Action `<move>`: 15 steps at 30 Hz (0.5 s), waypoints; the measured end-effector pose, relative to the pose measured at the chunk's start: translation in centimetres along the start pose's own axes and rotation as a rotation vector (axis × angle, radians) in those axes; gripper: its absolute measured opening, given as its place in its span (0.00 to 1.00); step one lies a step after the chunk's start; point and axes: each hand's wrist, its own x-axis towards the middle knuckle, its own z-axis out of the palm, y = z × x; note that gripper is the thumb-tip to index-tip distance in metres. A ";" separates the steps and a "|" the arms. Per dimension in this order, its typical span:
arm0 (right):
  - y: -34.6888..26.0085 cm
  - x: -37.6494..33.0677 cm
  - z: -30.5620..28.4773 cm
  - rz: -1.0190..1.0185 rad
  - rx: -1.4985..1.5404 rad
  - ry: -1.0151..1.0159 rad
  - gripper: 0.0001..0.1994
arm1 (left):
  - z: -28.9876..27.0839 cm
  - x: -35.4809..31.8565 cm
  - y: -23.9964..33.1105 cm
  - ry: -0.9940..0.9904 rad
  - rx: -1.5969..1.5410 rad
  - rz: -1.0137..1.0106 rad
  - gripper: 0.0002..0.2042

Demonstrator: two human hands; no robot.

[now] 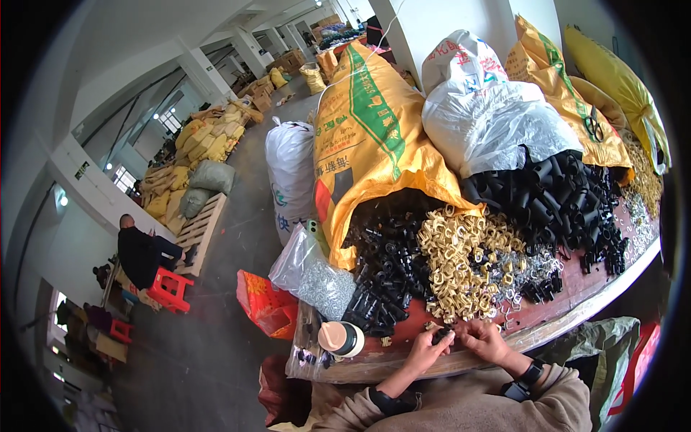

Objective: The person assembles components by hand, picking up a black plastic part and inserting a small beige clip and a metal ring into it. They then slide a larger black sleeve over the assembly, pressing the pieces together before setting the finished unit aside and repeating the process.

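Observation:
Close together at the table's front edge, my two hands meet in front of a heap of brass-coloured U-shaped clips (461,266). A small black part (440,335) is pinched in my left hand (426,353), its exact kind too small to tell. Just to the right, the fingers of my right hand (489,343) are closed, and what they hold is hidden. Black tubular plastic pieces (385,277) lie left of the clips. Thin silvery metal pieces (529,268) are strewn to the right. A lidded cup (341,338) stands left of my hands.
Large black tubes (547,198) spill from a white sack (497,122) behind the clips. An orange woven sack (374,137) lies beside it. A clear bag of small silvery pieces (324,286) sits at the table's left corner. Farther left, a person sits near a red stool (170,289).

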 end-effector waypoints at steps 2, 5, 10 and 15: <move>-0.7 0.0 0.2 -0.019 -0.055 -0.021 0.06 | 0.1 -0.7 0.1 -0.020 -0.060 -0.002 0.08; -1.4 -0.1 0.7 -0.068 -0.181 -0.063 0.07 | -0.1 -1.5 0.3 -0.013 -0.039 0.012 0.08; -1.7 -0.7 0.2 -0.179 -0.231 -0.084 0.07 | 1.1 -1.9 0.3 0.076 -0.096 -0.038 0.07; -2.3 -1.1 -1.8 -0.191 -0.302 -0.071 0.06 | 3.1 -0.5 0.7 0.002 -0.176 -0.113 0.07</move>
